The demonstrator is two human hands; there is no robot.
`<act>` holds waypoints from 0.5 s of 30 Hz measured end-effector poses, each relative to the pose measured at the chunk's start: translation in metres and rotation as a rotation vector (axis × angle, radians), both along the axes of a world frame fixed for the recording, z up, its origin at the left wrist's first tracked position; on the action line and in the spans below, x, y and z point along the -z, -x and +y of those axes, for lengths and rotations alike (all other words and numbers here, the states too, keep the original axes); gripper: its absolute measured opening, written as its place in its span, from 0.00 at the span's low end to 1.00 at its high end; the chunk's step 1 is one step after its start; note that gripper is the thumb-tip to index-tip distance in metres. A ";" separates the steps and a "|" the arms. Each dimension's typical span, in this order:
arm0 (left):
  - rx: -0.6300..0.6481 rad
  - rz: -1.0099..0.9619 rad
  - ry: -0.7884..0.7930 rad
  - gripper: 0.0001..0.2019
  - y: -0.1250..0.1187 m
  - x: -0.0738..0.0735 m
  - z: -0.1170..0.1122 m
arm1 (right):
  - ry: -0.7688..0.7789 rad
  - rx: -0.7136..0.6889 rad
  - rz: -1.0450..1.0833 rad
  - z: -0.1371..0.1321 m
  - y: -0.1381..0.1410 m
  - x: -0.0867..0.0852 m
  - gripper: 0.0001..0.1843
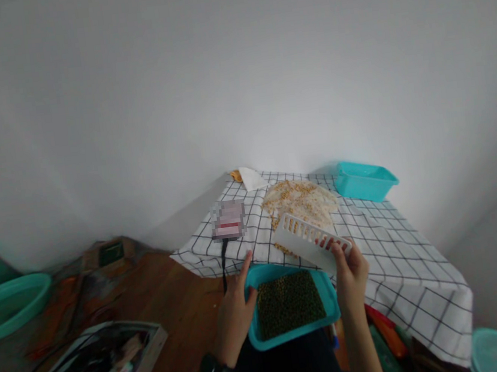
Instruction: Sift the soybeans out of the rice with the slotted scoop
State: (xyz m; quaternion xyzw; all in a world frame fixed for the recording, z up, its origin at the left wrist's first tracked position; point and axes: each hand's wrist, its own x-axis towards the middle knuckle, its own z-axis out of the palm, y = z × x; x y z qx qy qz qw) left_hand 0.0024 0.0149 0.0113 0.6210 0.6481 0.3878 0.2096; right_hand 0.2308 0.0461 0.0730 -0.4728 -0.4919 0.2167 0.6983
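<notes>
My right hand (pixel 351 276) grips the right end of a white plastic basket (pixel 305 245) with slotted openings, held tilted above the table's front edge. Below it a turquoise basin (pixel 280 340) of small dark green beans (pixel 290 304) rests at my lap, against the table edge. My left hand (pixel 237 308) is at the basin's left rim, index finger stretched out and thumb apart from it; its other fingers are mostly hidden. Behind the white basket, yellowish beans (pixel 297 195) lie scattered over a pale sheet on the checked tablecloth (pixel 372 237).
An empty-looking turquoise bin (pixel 363 181) stands at the table's back right. A pinkish blurred-out item (pixel 228 220) with a dark strap lies on the left. White cloth (pixel 252 178) sits at the back. Around the floor are an open box (pixel 117 371) and turquoise tubs (pixel 14 305).
</notes>
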 end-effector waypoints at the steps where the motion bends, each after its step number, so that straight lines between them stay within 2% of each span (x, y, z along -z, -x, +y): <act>1: 0.002 -0.001 -0.004 0.35 0.000 0.000 0.000 | -0.001 -0.004 0.009 0.000 0.000 0.000 0.17; 9: -0.002 0.009 -0.001 0.34 -0.002 -0.007 -0.002 | 0.013 0.022 0.042 -0.002 -0.001 0.004 0.19; 15: -0.010 0.026 0.018 0.34 -0.002 -0.006 -0.002 | 0.012 0.032 0.040 -0.005 -0.002 0.002 0.18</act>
